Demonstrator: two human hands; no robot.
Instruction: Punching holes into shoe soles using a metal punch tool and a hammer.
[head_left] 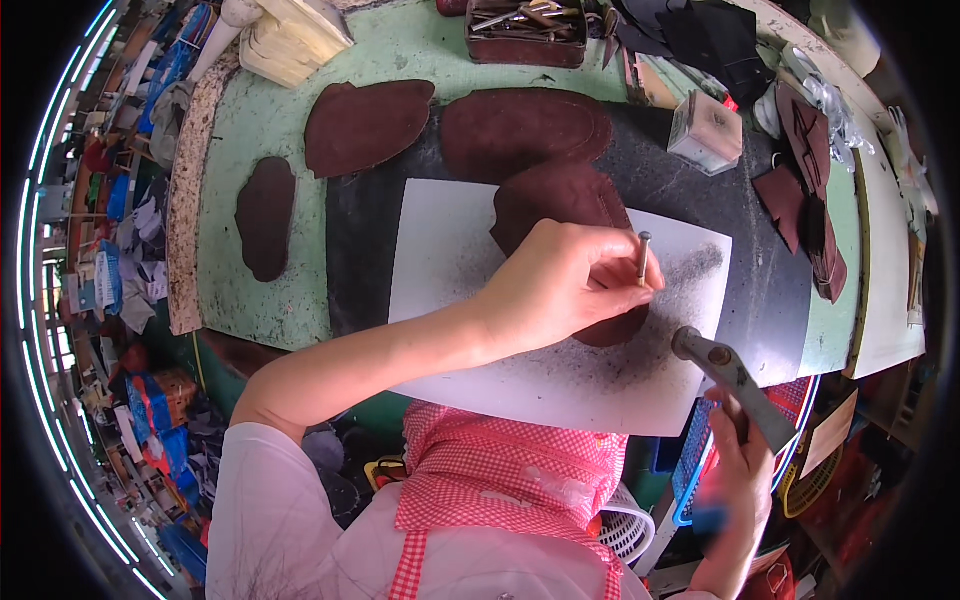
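Observation:
Pinched between the fingertips of my left hand (pixel 560 275) is a thin metal punch (pixel 643 257), held upright. It stands over a dark brown leather piece (pixel 560 195), and my fingers hide its lower tip. This leather lies on a white sheet (pixel 440 250) strewn with dark specks, partly under my hand. To the right and nearer to me, my right hand (pixel 738 460) is wrapped round a hammer (pixel 740 385). The hammer's metal head hangs by the sheet's right edge, apart from the punch.
More brown leather pieces (pixel 370 125) lie along the far side, one (pixel 266 218) at the left. A dark mat (pixel 365 260) covers part of the green table (pixel 225 255). Beyond are a tool box (pixel 527 45), a clear block (pixel 706 133) and leather scraps (pixel 825 245).

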